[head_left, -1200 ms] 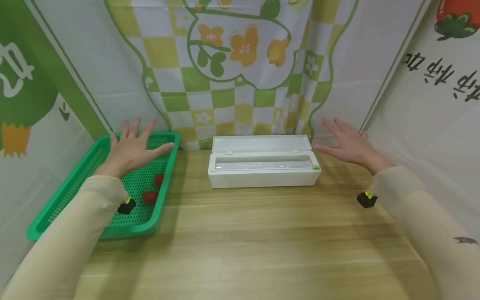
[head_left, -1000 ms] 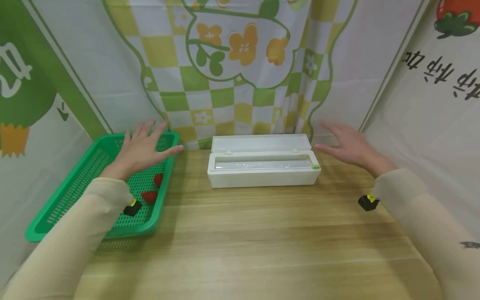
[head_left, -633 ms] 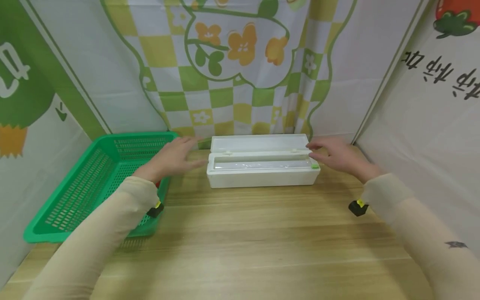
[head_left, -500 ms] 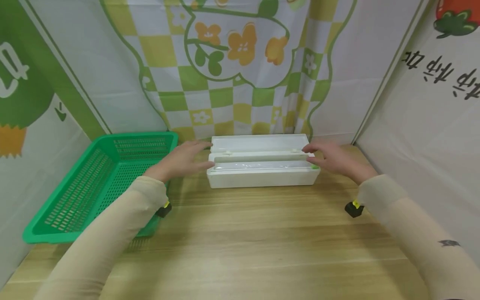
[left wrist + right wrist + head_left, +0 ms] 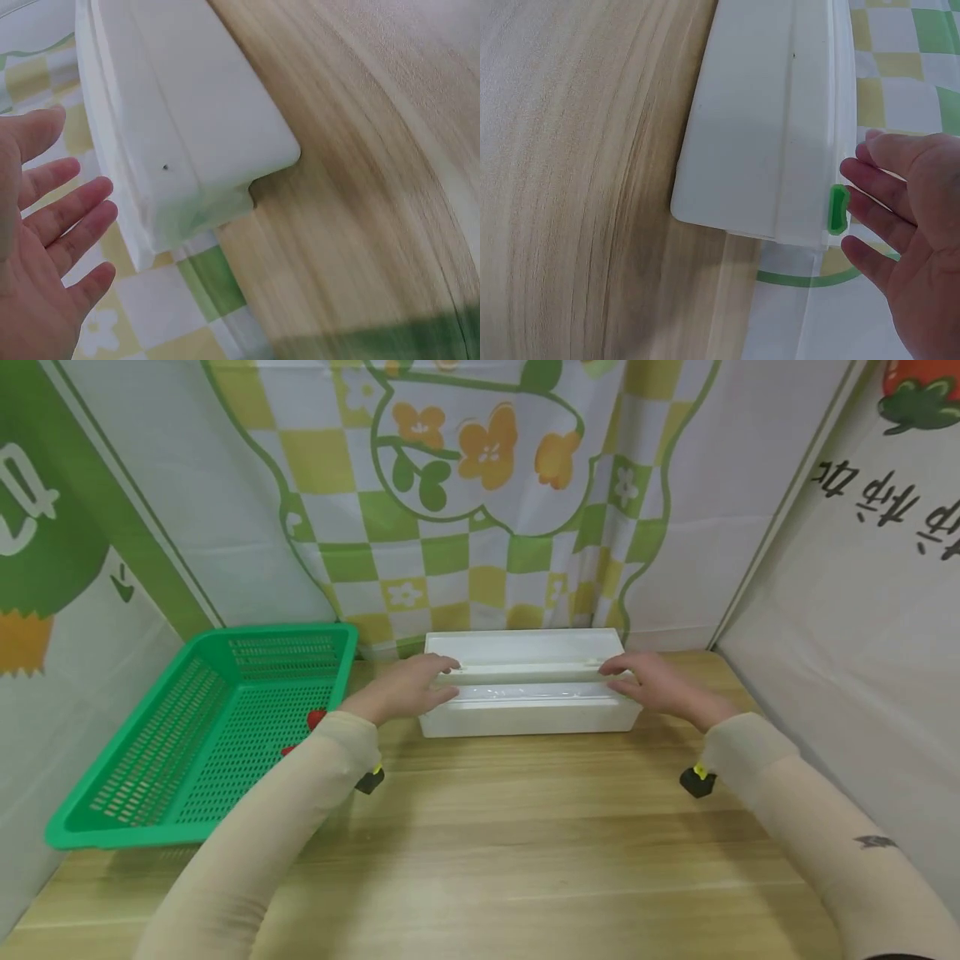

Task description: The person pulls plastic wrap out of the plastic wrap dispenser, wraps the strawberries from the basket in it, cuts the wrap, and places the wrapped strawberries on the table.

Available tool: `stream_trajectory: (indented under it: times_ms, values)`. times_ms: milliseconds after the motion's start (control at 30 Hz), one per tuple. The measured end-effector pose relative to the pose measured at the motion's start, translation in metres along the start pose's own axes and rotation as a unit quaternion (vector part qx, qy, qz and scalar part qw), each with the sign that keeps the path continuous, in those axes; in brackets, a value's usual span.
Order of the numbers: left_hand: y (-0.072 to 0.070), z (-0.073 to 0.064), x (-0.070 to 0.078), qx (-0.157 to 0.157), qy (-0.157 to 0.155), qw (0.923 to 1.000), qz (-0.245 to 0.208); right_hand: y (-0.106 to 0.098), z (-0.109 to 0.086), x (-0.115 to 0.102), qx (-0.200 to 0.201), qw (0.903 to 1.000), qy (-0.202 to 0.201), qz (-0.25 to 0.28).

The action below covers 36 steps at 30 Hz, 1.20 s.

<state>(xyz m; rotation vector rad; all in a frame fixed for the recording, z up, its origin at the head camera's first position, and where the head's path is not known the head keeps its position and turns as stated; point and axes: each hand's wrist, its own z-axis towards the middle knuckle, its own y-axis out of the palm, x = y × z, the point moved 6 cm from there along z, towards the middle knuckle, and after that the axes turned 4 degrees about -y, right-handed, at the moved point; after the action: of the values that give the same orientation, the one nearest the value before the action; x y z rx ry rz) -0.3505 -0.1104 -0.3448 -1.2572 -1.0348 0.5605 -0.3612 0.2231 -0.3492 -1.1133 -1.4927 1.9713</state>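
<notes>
A long white cling film dispenser (image 5: pixel 528 720) stands at the back of the table with its lid (image 5: pixel 525 646) tilted back. Inside lies a roll of clear film (image 5: pixel 525 692). My left hand (image 5: pixel 405 689) hovers over the box's left end, thumb toward the front and fingers toward the lid hinge. Over the right end, my right hand (image 5: pixel 660 685) has its thumb and fingers spread apart in the same way. The right wrist view shows a green slider tab (image 5: pixel 838 209) at that end, close to the right fingertips. Both hands hold nothing.
A green plastic basket (image 5: pixel 90 833) stands on the left of the wooden table (image 5: pixel 525 843), with red strawberries (image 5: pixel 316 719) in it, partly hidden by the left sleeve. A checked curtain (image 5: pixel 450 556) hangs close behind the dispenser, and white cloth walls flank both sides.
Both hands have moved inward from the sides to the dispenser's ends, the left one leaving its place over the basket. The spread fingers have drawn in. Dispenser and basket stay in place.
</notes>
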Motion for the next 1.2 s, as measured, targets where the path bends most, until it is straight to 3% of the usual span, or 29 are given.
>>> stream_trajectory:
  times_ms: [267,500,667,867,1200]
  values:
    - [0.010,0.009,0.005,-0.007,0.007,0.9998,0.016,0.009,0.007,0.001,0.010,0.9988,-0.033,-0.035]
    - [0.011,0.012,0.008,0.008,0.010,0.9996,0.027,0.013,0.012,0.001,-0.004,0.9989,-0.032,-0.033]
    - [0.016,0.013,0.009,-0.018,0.006,0.9998,0.010,0.014,0.014,0.001,-0.003,0.9985,-0.040,-0.038]
    - [0.019,0.012,0.010,-0.041,-0.001,0.9992,0.005,0.015,0.015,0.003,-0.009,0.9983,-0.035,-0.046]
    - [0.016,0.014,0.014,-0.041,-0.005,0.9990,0.016,0.012,0.017,0.003,-0.036,0.9991,-0.008,-0.021]
